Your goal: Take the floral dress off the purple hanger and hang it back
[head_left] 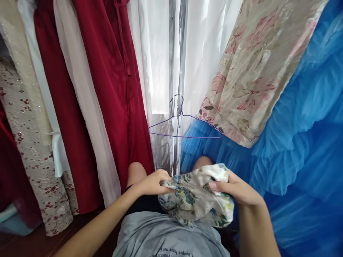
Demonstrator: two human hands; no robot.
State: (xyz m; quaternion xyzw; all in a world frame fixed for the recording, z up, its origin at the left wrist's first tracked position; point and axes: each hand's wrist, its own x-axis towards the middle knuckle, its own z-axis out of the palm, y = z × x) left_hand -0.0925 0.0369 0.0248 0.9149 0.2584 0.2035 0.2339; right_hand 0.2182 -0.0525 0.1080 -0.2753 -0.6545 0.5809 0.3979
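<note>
A bunched floral cloth (197,196), off-white with blue, green and yellow print, lies over my lap between both hands; I cannot tell what kind of garment it is. My left hand (156,182) grips its left end, the fingers curled around the fabric. On the right side, my right hand (232,187) pinches the cloth with the thumb on top and the other fingers hidden behind it. Beyond the cloth, a thin purple hanger (184,136) hangs bare in front of the metal poles (175,153).
Dark red dresses (107,71) and pale garments hang at the left. On the right are a floral dress (249,78) and a ruffled blue tulle dress (302,153). A white curtain (158,53) hangs behind. A light blue bin (18,223) stands at lower left.
</note>
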